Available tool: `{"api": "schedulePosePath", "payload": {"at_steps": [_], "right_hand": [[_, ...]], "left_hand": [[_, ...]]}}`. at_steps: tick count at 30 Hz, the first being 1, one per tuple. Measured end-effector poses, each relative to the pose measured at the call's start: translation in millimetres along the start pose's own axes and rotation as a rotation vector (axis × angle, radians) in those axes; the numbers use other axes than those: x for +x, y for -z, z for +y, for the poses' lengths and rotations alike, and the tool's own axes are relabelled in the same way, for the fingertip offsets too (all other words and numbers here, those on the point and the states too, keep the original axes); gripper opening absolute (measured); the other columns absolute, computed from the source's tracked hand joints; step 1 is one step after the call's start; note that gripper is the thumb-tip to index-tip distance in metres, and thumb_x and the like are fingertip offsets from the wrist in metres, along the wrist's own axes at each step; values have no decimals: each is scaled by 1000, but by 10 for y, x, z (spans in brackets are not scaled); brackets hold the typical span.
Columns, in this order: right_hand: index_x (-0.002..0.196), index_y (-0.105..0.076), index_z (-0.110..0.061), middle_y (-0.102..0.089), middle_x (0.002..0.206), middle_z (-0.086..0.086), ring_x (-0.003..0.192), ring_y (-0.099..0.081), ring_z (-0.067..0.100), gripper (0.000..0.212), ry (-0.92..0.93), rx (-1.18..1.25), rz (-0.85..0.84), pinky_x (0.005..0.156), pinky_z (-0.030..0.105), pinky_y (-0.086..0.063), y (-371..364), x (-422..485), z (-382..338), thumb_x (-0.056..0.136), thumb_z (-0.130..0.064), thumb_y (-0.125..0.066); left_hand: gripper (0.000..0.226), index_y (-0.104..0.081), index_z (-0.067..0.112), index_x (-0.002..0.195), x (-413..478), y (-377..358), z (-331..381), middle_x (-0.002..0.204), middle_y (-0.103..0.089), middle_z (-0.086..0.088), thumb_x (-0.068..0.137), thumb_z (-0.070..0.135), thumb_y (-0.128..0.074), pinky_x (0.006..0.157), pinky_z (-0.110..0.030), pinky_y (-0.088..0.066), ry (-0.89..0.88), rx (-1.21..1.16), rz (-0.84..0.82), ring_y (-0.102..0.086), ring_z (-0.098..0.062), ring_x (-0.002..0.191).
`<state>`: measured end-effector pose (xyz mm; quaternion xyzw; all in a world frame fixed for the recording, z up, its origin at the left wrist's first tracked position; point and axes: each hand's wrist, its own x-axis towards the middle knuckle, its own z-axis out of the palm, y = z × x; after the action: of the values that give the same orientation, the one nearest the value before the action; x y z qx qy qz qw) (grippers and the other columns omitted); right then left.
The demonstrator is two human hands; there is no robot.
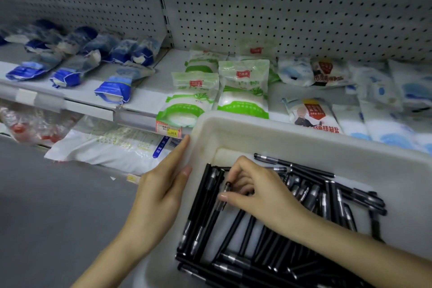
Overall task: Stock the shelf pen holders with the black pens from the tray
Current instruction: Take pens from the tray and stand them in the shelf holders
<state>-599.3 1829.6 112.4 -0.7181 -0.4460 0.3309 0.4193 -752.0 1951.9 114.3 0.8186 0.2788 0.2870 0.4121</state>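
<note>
A white plastic tray [268,128] fills the lower right of the head view and holds several black pens [322,196] lying in a loose heap. My left hand [161,192] lies flat along the tray's left wall with straight fingers, thumb over the rim. My right hand [254,189] reaches into the tray from the right and its curled fingers pinch black pens [224,194] near the left side of the heap. No pen holders are in view.
A grey shelf [145,98] with a pegboard back [280,14] runs behind the tray. Blue-and-white bags [112,89] lie at the left, green-and-white bags [243,86] in the middle, pale bags at the right. A lower shelf holds a white sack [109,147]. Grey floor lies at the lower left.
</note>
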Motion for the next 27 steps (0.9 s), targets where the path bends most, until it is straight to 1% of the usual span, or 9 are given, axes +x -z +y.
{"api": "schedulePosePath", "payload": {"at_steps": [1, 4, 8, 10, 12, 15, 18, 21, 27], "right_hand": [[80, -51, -22, -61, 65, -13, 61, -58, 0, 28, -23, 83, -2, 62, 16, -46, 3, 17, -20, 77, -16, -78], [84, -51, -17, -60, 58, -10, 55, -59, 5, 27, -90, 304, -26, 59, 22, -50, 19, 80, -62, 79, -5, -74], [91, -62, -21, -64, 66, -8, 64, -62, 10, 23, -64, 335, -73, 60, 23, -52, 82, 129, -108, 80, -4, -72], [88, -65, -21, -67, 72, -6, 67, -63, 10, 21, -57, 348, -102, 58, 22, -53, 102, 132, -111, 80, -3, -72], [85, -65, -16, -66, 72, -3, 66, -64, 10, 17, -51, 363, -109, 56, 21, -53, 126, 130, -102, 80, -1, -71], [81, -61, -7, -63, 71, 8, 61, -65, 14, 13, -24, 408, -72, 52, 22, -53, 223, 133, -131, 79, 1, -71], [77, -57, -4, -64, 67, 11, 59, -68, 19, 19, 10, 459, 19, 53, 23, -54, 429, 143, -287, 69, -7, -75], [80, -57, -5, -66, 64, 10, 59, -69, 23, 26, 90, 432, 93, 54, 25, -54, 684, 134, -525, 63, -17, -73], [103, -58, -18, -65, 67, 14, 52, -66, 19, 34, 415, 167, 295, 51, 26, -53, 1217, 33, -1127, 72, -20, -71]], "left_hand": [[48, -44, 39, 133, 23, -17, -12, 106, -62, 18, 87, 29, -53, 85, 1, -34, 15, -11, 16, -55, 8, 95], [47, -48, 22, 137, 165, -75, -5, 134, -57, 6, 92, 13, -58, 98, -5, -31, 52, -58, 38, -46, -2, 123], [50, -45, 26, 134, 410, -138, 70, 129, -50, 24, 86, 18, -54, 101, -4, -30, 42, -124, 16, -41, 18, 121], [47, -45, 26, 133, 496, -151, 78, 130, -50, 22, 92, 5, -57, 101, -3, -29, 28, -124, -7, -40, 24, 118], [48, -46, 27, 131, 556, -156, 72, 134, -51, 14, 93, -1, -55, 103, -6, -30, 11, -118, -25, -40, 21, 120], [46, -49, 27, 132, 594, -140, 75, 135, -54, 9, 87, 19, -53, 105, -9, -31, -44, -22, -57, -45, 11, 121], [47, -53, 15, 134, 590, -77, 127, 134, -55, 2, 89, 28, -49, 98, -1, -25, -166, 202, -50, -45, 4, 117], [45, -56, 14, 131, 599, 23, 339, 137, -52, 1, 93, 36, -44, 103, -5, -24, -289, 265, 8, -42, 0, 128], [30, -59, 10, 121, 848, 243, 1155, 124, -57, 1, 95, 14, -44, 103, -15, -33, -643, 234, 251, -49, -1, 122]]}}
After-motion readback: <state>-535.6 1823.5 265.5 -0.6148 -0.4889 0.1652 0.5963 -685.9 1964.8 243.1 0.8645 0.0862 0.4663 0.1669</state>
